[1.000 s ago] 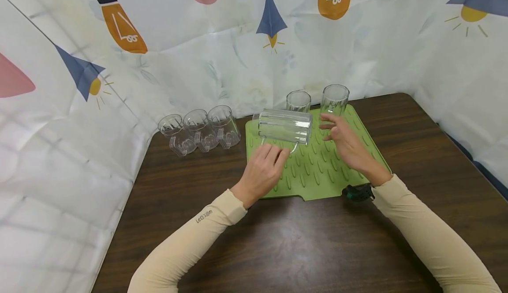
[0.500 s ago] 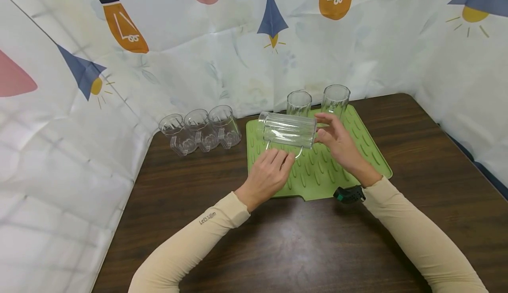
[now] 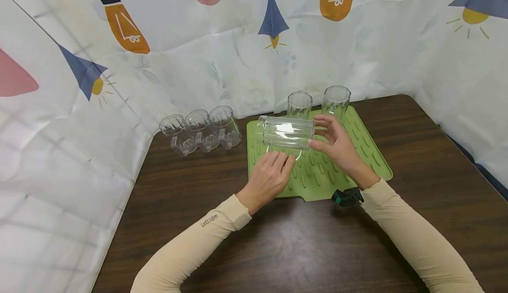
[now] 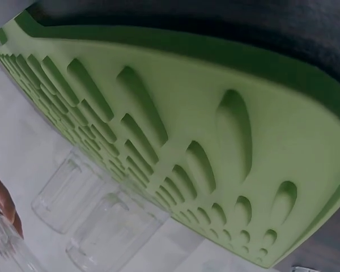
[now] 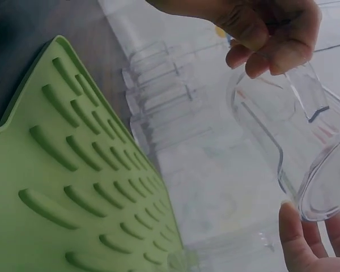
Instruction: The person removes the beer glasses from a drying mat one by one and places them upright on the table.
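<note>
A clear glass mug (image 3: 287, 132) is held on its side above a green ridged mat (image 3: 317, 180). My left hand (image 3: 267, 178) grips its handle from below in the head view. At the mug's right end, my right hand (image 3: 337, 145) holds the edge between thumb and fingers. In the right wrist view the mug (image 5: 266, 122) shows large, with the left hand (image 5: 272, 34) above on the handle and right fingertips (image 5: 290, 218) against the round end. The left wrist view catches only a corner of the mug (image 4: 8, 246).
Two clear mugs, one left (image 3: 298, 104) and one right (image 3: 336, 100), stand upright at the mat's back edge. Three more mugs (image 3: 206, 132) stand in a row on the dark wooden table (image 3: 190, 187), left of the mat. A patterned white curtain (image 3: 222, 59) hangs behind.
My right hand has moved left from beside the mug and taken hold of its right end. The mug and left hand have shifted slightly right and lower.
</note>
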Motion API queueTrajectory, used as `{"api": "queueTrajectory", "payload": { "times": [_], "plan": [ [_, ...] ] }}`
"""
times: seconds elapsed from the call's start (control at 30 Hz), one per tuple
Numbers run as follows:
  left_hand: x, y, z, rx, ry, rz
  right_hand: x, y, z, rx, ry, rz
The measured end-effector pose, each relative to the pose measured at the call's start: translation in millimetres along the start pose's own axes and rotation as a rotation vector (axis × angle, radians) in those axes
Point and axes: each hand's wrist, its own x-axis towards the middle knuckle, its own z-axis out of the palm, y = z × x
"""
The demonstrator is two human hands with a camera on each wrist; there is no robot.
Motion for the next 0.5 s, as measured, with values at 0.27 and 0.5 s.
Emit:
{"api": "queueTrajectory", "payload": {
  "times": [0.27,0.5],
  "plan": [
    [-1.2,1.0,-0.3,-0.009,-0.019,0.0,1.4,2.7,1.5,0.041,-0.037,-0.089],
    [-3.2,2.1,0.6,-0.011,-0.026,0.01,1.9,2.8,1.1,-0.001,-0.047,-0.08]
  ]
}}
